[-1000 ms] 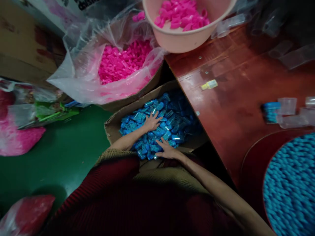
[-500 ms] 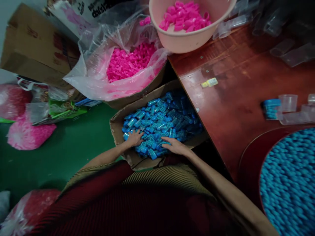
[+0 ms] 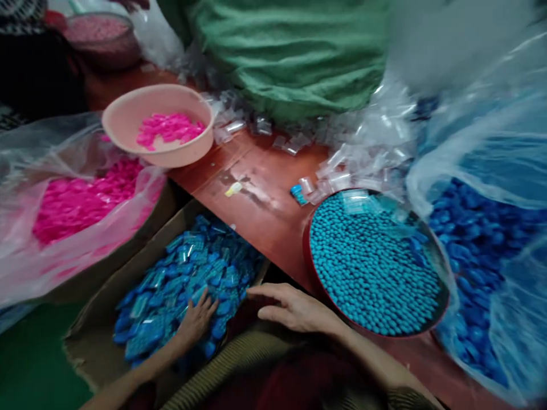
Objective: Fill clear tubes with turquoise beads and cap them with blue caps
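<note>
Small clear containers of blue beads with blue caps [image 3: 183, 267] fill a cardboard box [image 3: 92, 319] below the table's edge. Spread across the top of this heap is my left hand [image 3: 198, 320], its fingers apart and nothing gripped. My right hand [image 3: 290, 307] hovers at the box's near right side, raised off the heap, fingers stretched out with nothing in them. To its right, a round red-rimmed tray [image 3: 308, 256] on the table holds a layer of blue beads [image 3: 376, 267], with a few clear containers lying on top at its far side.
A pink basin [image 3: 171, 156] with pink caps [image 3: 171, 130] stands on the red table [image 3: 256, 216]. Left is a plastic-lined box of pink caps [image 3: 85, 199]. Clear empty containers [image 3: 367, 159] lie behind the tray, near a person in green [image 3: 294, 51]. A bag of blue caps [image 3: 478, 273] is right.
The view has swung right toward the table, bringing the whole bead tray into sight. My right hand has lifted away from the containers; the left stays on them.
</note>
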A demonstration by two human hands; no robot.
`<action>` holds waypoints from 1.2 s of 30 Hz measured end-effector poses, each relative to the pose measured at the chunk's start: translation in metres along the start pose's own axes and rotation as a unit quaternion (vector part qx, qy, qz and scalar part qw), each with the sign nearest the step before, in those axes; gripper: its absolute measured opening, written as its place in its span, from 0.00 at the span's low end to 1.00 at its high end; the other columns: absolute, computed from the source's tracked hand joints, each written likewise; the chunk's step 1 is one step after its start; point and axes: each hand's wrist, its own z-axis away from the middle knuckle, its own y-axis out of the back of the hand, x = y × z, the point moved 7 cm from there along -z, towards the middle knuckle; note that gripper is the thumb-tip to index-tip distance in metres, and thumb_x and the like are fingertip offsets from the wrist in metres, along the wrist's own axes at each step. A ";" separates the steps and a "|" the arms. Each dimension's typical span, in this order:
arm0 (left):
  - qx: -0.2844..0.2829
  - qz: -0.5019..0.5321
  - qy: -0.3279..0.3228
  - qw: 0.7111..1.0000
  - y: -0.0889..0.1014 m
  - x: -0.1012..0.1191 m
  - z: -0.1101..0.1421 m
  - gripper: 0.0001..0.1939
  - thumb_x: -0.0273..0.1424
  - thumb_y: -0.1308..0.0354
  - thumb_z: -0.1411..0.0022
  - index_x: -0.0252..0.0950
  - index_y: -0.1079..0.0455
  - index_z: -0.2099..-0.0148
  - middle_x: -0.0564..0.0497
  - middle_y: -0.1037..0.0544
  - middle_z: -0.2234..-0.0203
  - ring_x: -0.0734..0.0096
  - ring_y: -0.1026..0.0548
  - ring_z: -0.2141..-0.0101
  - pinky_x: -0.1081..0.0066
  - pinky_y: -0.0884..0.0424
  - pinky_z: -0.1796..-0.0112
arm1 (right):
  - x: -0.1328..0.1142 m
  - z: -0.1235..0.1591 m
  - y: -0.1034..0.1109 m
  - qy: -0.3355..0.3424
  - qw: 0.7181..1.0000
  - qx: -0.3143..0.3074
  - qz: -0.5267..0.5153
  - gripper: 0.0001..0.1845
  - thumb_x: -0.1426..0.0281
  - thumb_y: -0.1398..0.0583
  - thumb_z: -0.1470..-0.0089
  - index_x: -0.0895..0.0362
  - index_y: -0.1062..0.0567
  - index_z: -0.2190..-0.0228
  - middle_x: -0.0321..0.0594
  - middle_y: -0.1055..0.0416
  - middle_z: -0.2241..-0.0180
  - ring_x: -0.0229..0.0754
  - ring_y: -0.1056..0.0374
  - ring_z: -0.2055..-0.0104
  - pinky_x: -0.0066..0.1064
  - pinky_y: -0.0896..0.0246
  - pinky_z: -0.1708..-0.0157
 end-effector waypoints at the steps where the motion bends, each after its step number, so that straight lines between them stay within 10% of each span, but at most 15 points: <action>1: -0.022 0.000 0.014 1.000 0.001 -0.011 0.001 0.27 0.24 0.59 0.41 0.38 0.35 0.41 0.41 0.35 0.42 0.45 0.47 0.38 0.41 0.46 0.45 | 0.002 0.015 0.011 -0.006 1.000 0.019 0.002 0.24 0.61 0.43 0.44 0.52 0.32 0.46 0.40 0.30 0.48 0.42 0.34 0.48 0.35 0.40 0.48; 6: -0.077 0.008 0.056 0.995 0.079 -0.022 -0.001 0.20 0.25 0.59 0.41 0.35 0.25 0.59 0.40 0.21 0.65 0.52 0.23 0.61 0.60 0.30 0.61 | 0.029 0.086 0.073 -0.049 0.985 0.161 0.032 0.17 0.61 0.45 0.42 0.51 0.26 0.53 0.39 0.25 0.54 0.43 0.31 0.51 0.36 0.37 0.50; 9: 0.111 0.035 0.045 0.992 0.194 0.015 -0.024 0.21 0.33 0.62 0.36 0.36 0.27 0.60 0.44 0.22 0.70 0.58 0.24 0.65 0.64 0.31 0.63 | 0.043 0.112 0.110 -0.057 0.956 0.279 0.068 0.16 0.61 0.46 0.42 0.53 0.24 0.57 0.41 0.24 0.58 0.44 0.29 0.55 0.37 0.35 0.53; 12: 0.387 0.047 -0.006 0.921 0.308 0.070 -0.056 0.20 0.34 0.60 0.35 0.36 0.34 0.47 0.42 0.26 0.54 0.59 0.28 0.54 0.64 0.34 0.53 | 0.046 0.126 0.133 -0.044 0.929 0.354 0.094 0.15 0.62 0.46 0.42 0.54 0.24 0.58 0.41 0.23 0.61 0.43 0.28 0.58 0.36 0.34 0.55; 15: 0.429 0.023 -0.115 0.896 0.353 0.132 -0.116 0.23 0.36 0.51 0.38 0.33 0.38 0.42 0.39 0.34 0.45 0.54 0.36 0.46 0.58 0.40 0.46 | 0.046 0.137 0.146 -0.034 0.915 0.388 0.108 0.15 0.62 0.45 0.43 0.53 0.25 0.57 0.40 0.23 0.62 0.42 0.28 0.59 0.35 0.34 0.56; 19: 0.383 0.013 -0.139 0.913 0.349 0.169 -0.179 0.24 0.38 0.53 0.37 0.33 0.39 0.42 0.39 0.36 0.43 0.51 0.40 0.43 0.53 0.41 0.46 | 0.046 0.153 0.170 -0.033 0.891 0.433 0.132 0.15 0.63 0.46 0.43 0.53 0.24 0.59 0.40 0.23 0.62 0.42 0.28 0.60 0.36 0.33 0.57; 22: 0.414 0.000 -0.105 0.904 0.338 0.163 -0.178 0.22 0.37 0.54 0.36 0.34 0.36 0.44 0.39 0.36 0.44 0.51 0.39 0.44 0.54 0.39 0.48 | 0.045 0.151 0.198 -0.019 0.868 0.461 0.181 0.14 0.64 0.46 0.42 0.55 0.24 0.59 0.41 0.24 0.62 0.43 0.28 0.60 0.37 0.34 0.56; 29: 0.453 -0.054 -0.042 0.889 0.276 0.083 -0.092 0.20 0.38 0.55 0.37 0.32 0.32 0.50 0.35 0.34 0.47 0.52 0.34 0.49 0.56 0.35 0.49 | 0.054 0.078 0.252 -0.104 0.788 0.417 0.441 0.25 0.65 0.43 0.45 0.57 0.33 0.46 0.55 0.42 0.41 0.58 0.45 0.40 0.51 0.46 0.46; 33: 0.461 -0.084 0.024 0.883 0.237 0.023 -0.033 0.21 0.41 0.56 0.38 0.33 0.30 0.53 0.36 0.31 0.51 0.48 0.32 0.50 0.53 0.32 0.54 | 0.073 0.055 0.251 -0.127 0.788 0.356 0.487 0.31 0.61 0.42 0.45 0.57 0.38 0.42 0.54 0.46 0.38 0.62 0.52 0.37 0.57 0.52 0.45; 36: 0.479 -0.089 0.072 0.870 0.240 0.019 -0.005 0.23 0.42 0.57 0.37 0.32 0.29 0.55 0.35 0.29 0.54 0.49 0.29 0.55 0.53 0.30 0.57 | 0.079 0.058 0.242 -0.089 0.783 0.337 0.516 0.27 0.66 0.44 0.43 0.55 0.39 0.42 0.52 0.43 0.40 0.59 0.49 0.39 0.54 0.49 0.47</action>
